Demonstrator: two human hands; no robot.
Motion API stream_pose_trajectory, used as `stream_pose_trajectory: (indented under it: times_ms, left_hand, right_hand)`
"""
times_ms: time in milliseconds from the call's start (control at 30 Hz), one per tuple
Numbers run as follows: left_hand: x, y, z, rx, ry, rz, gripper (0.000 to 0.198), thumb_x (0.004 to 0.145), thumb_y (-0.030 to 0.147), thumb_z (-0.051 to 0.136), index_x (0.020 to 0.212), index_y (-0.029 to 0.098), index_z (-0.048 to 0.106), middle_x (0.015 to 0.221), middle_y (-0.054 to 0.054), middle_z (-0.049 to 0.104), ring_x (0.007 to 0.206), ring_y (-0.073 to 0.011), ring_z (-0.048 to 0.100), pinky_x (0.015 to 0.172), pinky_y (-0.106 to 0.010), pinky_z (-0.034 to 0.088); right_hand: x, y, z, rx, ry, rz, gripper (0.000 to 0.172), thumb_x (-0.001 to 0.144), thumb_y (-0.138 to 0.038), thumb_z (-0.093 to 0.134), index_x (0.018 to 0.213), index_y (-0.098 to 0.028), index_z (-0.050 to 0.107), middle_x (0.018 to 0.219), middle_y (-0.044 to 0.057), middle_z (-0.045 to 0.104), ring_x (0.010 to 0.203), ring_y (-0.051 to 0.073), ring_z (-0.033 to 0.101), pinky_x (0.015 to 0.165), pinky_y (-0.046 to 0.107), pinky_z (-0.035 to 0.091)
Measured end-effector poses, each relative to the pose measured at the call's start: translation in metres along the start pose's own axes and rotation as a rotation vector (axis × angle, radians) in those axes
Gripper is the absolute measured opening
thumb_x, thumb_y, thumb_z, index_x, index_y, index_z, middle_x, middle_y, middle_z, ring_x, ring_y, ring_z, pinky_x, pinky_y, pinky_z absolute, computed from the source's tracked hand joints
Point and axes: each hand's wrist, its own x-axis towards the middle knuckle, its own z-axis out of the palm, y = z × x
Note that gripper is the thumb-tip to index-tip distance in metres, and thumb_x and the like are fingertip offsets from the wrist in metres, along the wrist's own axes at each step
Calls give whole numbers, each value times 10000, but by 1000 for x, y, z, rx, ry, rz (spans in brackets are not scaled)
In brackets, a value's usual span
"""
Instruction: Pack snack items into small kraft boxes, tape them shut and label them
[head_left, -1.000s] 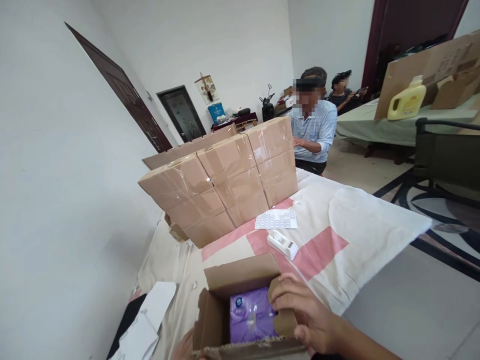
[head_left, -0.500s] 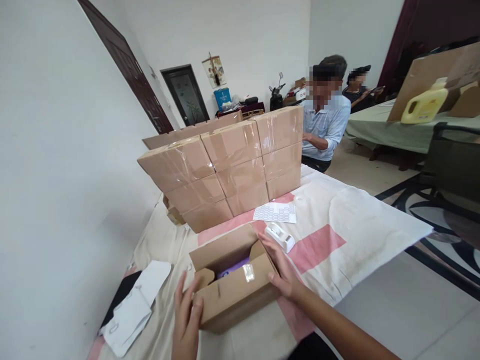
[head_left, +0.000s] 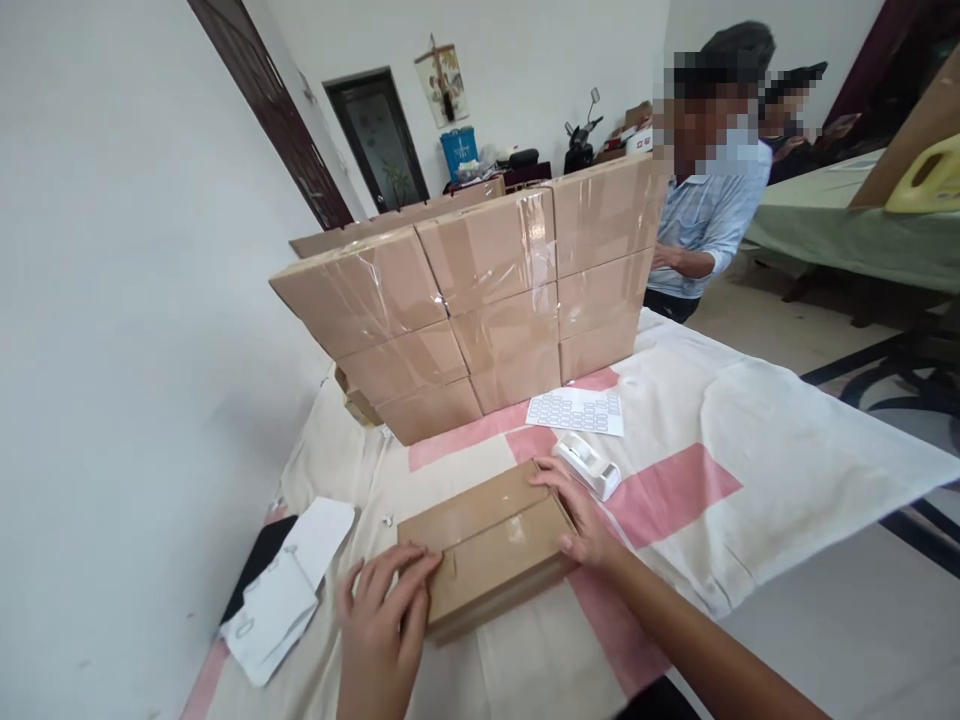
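Note:
A small brown cardboard box (head_left: 495,550) lies on the cloth-covered table in front of me, its top flaps folded down and a shiny bit of tape on the lid. At its left end, my left hand (head_left: 386,610) has its fingers on the lid edge and its thumb against the side. The right end is gripped by my right hand (head_left: 577,520), fingers over the far corner and thumb on the near side. Just beyond that hand sits a white tape dispenser (head_left: 589,467). Whatever is inside the box is hidden.
A wall of taped cardboard boxes (head_left: 495,290) stands behind, with a sheet of labels (head_left: 576,411) at its foot. White papers (head_left: 281,600) lie at left on the pink-and-white cloth (head_left: 675,400). A person (head_left: 712,200) is beyond the stack at right.
The box's open flaps have come down over the purple thing inside. My left hand has moved from the box's side onto its lid. The view has shifted slightly.

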Motion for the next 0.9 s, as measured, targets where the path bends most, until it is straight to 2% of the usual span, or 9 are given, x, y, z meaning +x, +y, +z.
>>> stream_pose_trajectory:
  times_ms: [67, 133, 233, 367, 467, 533, 633, 733, 900]
  left_hand:
    - [8, 8, -4, 148, -55, 63, 345, 977, 213, 494, 1261, 299, 668, 1130, -44, 716, 1030, -199, 670, 1092, -468, 306]
    - [20, 21, 0, 258, -128, 91, 386, 965, 391, 557, 1305, 239, 656, 1165, -104, 710, 1048, -262, 667, 1077, -516, 332]
    - [53, 49, 18, 352, -249, 42, 754, 835, 650, 649, 1335, 87, 638, 1324, -246, 640, 1186, -435, 605, 1008, -579, 425]
    - [114, 87, 43, 354, -519, -192, 863, 814, 472, 724, 1439, -74, 487, 1466, -353, 491, 1282, -538, 522, 1015, -579, 459]
    - [148, 106, 50, 285, -601, -289, 671, 893, 273, 604, 1446, -82, 467, 1440, -393, 488, 1267, -544, 534, 920, -586, 502]
    - [157, 114, 51, 259, -603, -349, 568, 918, 168, 513, 1410, -116, 485, 1400, -425, 500, 1237, -525, 567, 891, -560, 511]
    - [155, 124, 55, 203, -539, -396, 489, 956, 143, 423, 1345, -127, 545, 1343, -418, 551, 1206, -479, 599, 932, -559, 494]
    - [148, 127, 59, 103, -457, -363, 464, 981, 175, 414, 1375, 3, 589, 1292, -311, 643, 1226, -420, 596, 966, -565, 495]
    - [151, 118, 55, 103, -567, -312, 459, 982, 171, 448, 1389, 6, 582, 1394, -295, 591, 1300, -436, 557, 1032, -620, 469]
  right_hand:
    - [1, 6, 2, -45, 0, -41, 687, 845, -770, 521, 1295, -253, 566, 1387, 157, 464, 1328, 374, 510, 1071, 506, 456]
    - [5, 13, 5, -122, -12, -76, 654, 892, -737, 468, 1312, -245, 569, 1420, 164, 454, 1352, 371, 490, 1086, 524, 443]
    - [18, 22, 12, -282, -38, -132, 669, 932, -688, 418, 1371, -201, 547, 1498, 198, 404, 1406, 386, 433, 1125, 572, 400]
    - [39, 31, 14, -389, -123, -69, 709, 949, -683, 390, 1417, -168, 527, 1574, 213, 368, 1470, 383, 376, 1191, 574, 333]
    - [49, 32, 9, -338, -161, 14, 691, 972, -684, 338, 1440, -209, 517, 1581, 160, 419, 1498, 342, 361, 1227, 545, 299]
    - [50, 31, 7, -277, -118, 68, 682, 984, -692, 288, 1444, -244, 518, 1538, 119, 493, 1476, 321, 404, 1230, 532, 308]
    - [46, 30, 4, -229, -44, 146, 704, 964, -738, 277, 1398, -266, 569, 1453, 85, 584, 1392, 320, 505, 1205, 521, 360]
    - [45, 28, 4, -214, -14, 184, 706, 946, -751, 314, 1355, -254, 605, 1413, 90, 618, 1352, 335, 537, 1181, 533, 392]
    - [44, 28, 5, -251, -19, 193, 636, 970, -692, 353, 1388, -266, 573, 1455, 80, 577, 1394, 330, 488, 1201, 557, 357]
